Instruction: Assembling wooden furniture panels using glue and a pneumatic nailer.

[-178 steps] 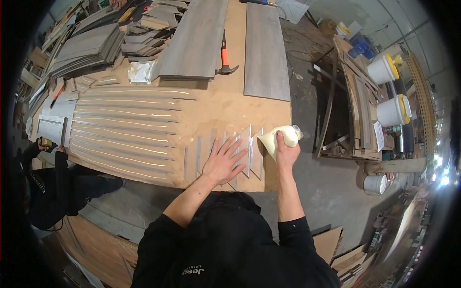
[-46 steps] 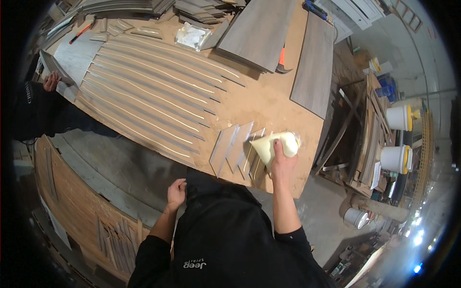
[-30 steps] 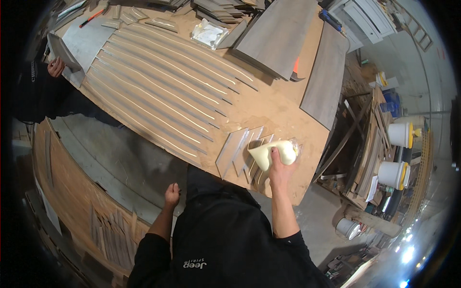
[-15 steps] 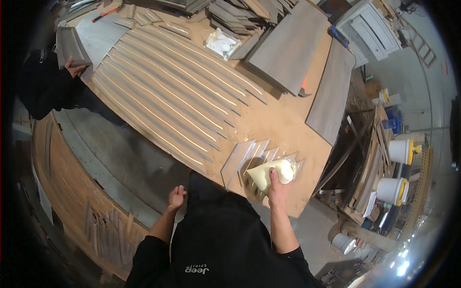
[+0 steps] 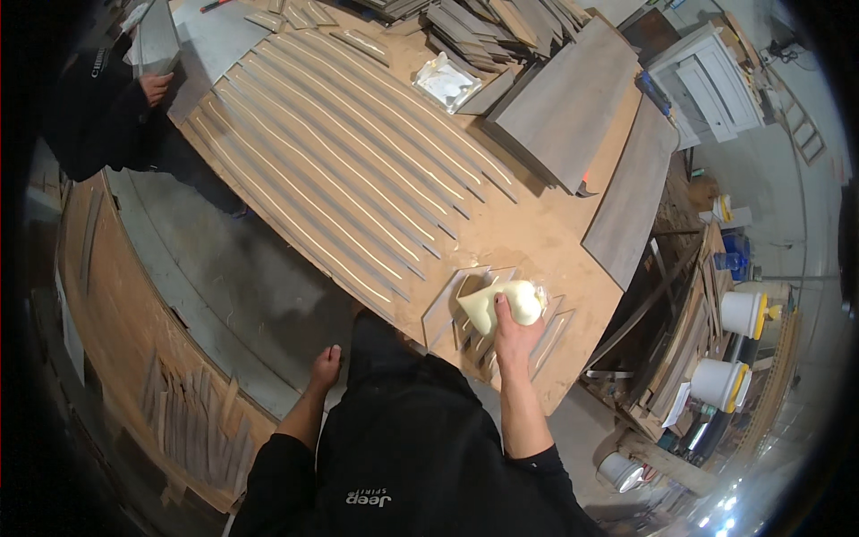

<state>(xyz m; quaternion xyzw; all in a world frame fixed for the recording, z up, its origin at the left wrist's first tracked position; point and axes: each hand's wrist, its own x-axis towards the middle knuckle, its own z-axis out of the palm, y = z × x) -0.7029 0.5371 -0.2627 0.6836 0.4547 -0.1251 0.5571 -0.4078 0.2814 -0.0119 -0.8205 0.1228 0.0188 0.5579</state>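
Observation:
My right hand point(image 5: 517, 340) is wrapped around a plump, clear bag of pale yellow paste point(image 5: 497, 302), thumb pressed on top. The bag is above several short grey wooden strips point(image 5: 438, 315) near the table corner; light paste lines show on some. Part of these strips is hidden under the bag and hand. Away from the table edge, low beside my body, hangs my left hand point(image 5: 327, 365), fingers curled in with nothing seen in them. Long grey strips point(image 5: 344, 161), each with a thin pale bead along it, lie side by side across the brown tabletop point(image 5: 546, 237).
Another person point(image 5: 112, 116) at the far left holds a framed grey panel point(image 5: 157, 40). Wide grey boards point(image 5: 568, 98) lie stacked at the right, near a paste-smeared white tray point(image 5: 446, 82). A curved wooden panel point(image 5: 116, 358) stands left; white buckets point(image 5: 720, 385) sit right.
My right hand and the bag have shifted slightly over the short strips, and the bag's shape has bulged. The other person has tilted the framed panel more upright. The whole view has shifted a little.

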